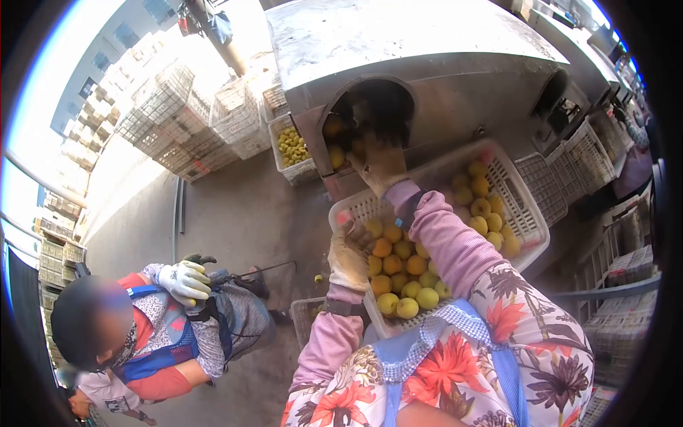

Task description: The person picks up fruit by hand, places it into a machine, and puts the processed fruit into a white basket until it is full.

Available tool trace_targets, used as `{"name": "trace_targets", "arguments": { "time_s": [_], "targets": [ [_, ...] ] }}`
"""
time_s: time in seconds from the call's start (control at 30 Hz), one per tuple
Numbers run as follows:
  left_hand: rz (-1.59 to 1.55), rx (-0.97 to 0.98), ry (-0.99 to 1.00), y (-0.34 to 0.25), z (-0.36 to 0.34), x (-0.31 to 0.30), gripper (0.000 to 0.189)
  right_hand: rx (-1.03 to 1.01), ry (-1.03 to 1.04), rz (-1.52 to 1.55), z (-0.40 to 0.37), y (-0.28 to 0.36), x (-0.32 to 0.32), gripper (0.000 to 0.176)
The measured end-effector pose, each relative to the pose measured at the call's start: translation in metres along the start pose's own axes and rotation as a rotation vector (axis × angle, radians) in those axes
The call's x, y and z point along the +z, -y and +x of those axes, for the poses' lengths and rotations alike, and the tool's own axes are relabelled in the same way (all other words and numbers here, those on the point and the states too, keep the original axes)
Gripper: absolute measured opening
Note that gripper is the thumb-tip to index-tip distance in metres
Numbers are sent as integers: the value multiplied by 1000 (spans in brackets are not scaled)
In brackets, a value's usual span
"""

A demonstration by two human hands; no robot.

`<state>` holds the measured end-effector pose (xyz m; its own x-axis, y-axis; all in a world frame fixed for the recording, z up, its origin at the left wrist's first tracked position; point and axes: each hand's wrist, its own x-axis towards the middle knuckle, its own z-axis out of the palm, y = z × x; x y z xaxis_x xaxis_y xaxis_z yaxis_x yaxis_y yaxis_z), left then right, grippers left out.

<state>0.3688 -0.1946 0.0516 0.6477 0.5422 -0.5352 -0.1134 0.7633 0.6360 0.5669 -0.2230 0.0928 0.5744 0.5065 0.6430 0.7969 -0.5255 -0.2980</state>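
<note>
A white plastic crate point(527, 211) in front of me holds several yellow and orange round fruits point(403, 267). My left hand point(348, 257), in a pale glove, is at the crate's left side by the fruit; its fingers are blurred. My right hand point(380, 165), also gloved, reaches up to the round opening point(370, 99) in the metal machine point(448, 96). Its fingertips are lost in the dark there, beside some fruits point(336, 155) at the opening's lower left.
A smaller crate of yellow-green fruit point(292, 146) stands left of the machine. Stacked empty crates point(167, 117) rise at the upper left. A co-worker in white gloves point(185, 282) is at the lower left. More crates point(590, 153) stand at the right.
</note>
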Motion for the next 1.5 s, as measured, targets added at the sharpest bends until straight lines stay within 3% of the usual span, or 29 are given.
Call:
{"name": "trace_targets", "arguments": {
  "time_s": [0.1, 0.2, 0.3, 0.4, 0.47, 0.6, 0.67, 0.7, 0.73, 0.8, 0.83, 0.87, 0.9, 0.93, 1.0, 1.03, 1.13, 1.23, 1.3, 1.4, 1.43, 1.5],
  "targets": [
    [3, 3, -5, 1, -3, -2, 44, 123, 30, -41, 4, 2, 13, 43],
    [-36, 5, -1, 0, -10, -1, 43, 145, 163, 16, 18, 7, 1, 44],
    [-51, 13, 2, 2, -12, 0, 42, 217, 192, 14, 23, 5, 7, 48],
    [-41, 28, 7, 6, -11, -2, 39, 302, 253, 6, 31, 0, 22, 65],
    [-13, 48, 26, 6, -13, -6, 37, 315, 302, -42, 41, 0, 25, 68],
    [57, 90, 14, 3, -33, -1, 33, 524, 211, 352, 26, -2, -26, 73],
    [178, 132, 76, -8, -48, 5, 31, 514, 27, 463, -24, 1, -65, 72],
    [236, 147, 101, -12, -60, 9, 30, 479, 11, 658, -58, -9, -70, 65],
    [399, 125, 169, -22, -75, 21, 25, 443, -3, 850, -94, -22, -76, 59],
    [823, 179, 442, -47, -128, 62, 23, 581, 351, 803, -138, -33, -136, 51],
    [1021, 184, 515, -60, -171, 91, 27, 585, 398, 806, -158, -42, -153, 50],
    [1384, 713, 743, -64, -188, 104, 30, 591, 439, 808, -178, -53, -171, 49],
    [1628, 964, 863, -74, -226, 140, 30, 604, 484, 807, -199, -65, -188, 48],
    [1779, 1046, 871, -70, -260, 166, 29, 664, 581, 732, -216, -84, -196, 47],
    [2028, 1222, 921, -57, -320, 213, 28, 558, 552, 688, -224, -101, -251, 45],
    [2086, 1266, 1002, -38, -335, 225, 28, 662, 529, 722, -226, -106, -277, 44],
    [2130, 1306, 1330, -3, -324, 239, 29, 421, 530, 410, -227, -158, -246, 41],
    [2068, 1251, 1568, 19, -302, 240, 29, 655, 678, 347, -214, -187, -238, 51],
    [2022, 1233, 1652, 29, -292, 243, 29, 716, 585, 273, -210, -202, -233, 60],
    [1929, 1177, 1748, 45, -285, 248, 29, 688, 613, -131, -217, -262, -206, 65],
    [1903, 1144, 1774, 49, -282, 249, 30, 839, 647, 75, -232, -301, -184, 75],
    [1822, 1090, 1794, 53, -274, 250, 30, 864, 832, 36, -229, -315, -165, 75]
  ]
}}
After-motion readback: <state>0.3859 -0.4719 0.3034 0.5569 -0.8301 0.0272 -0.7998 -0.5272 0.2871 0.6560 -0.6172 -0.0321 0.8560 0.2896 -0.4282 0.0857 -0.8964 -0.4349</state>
